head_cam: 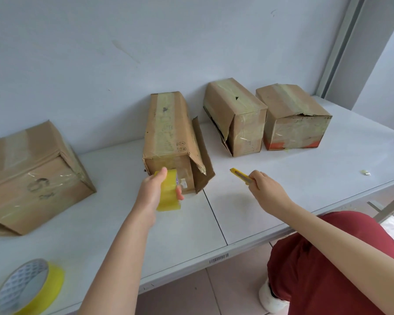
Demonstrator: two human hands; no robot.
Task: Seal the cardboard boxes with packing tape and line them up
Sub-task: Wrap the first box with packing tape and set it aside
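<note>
My left hand grips a yellow roll of packing tape against the near end of a long cardboard box, whose right side flap stands loose. To the right of that box, my right hand holds a yellow utility knife above the table. Two taped boxes stand side by side at the back right, one left of the other. A larger taped box lies tilted at the left.
A second, bigger tape roll lies at the near left corner of the white table. A small scrap lies at the right. The wall runs close behind the boxes. My red-trousered knee is below the table edge.
</note>
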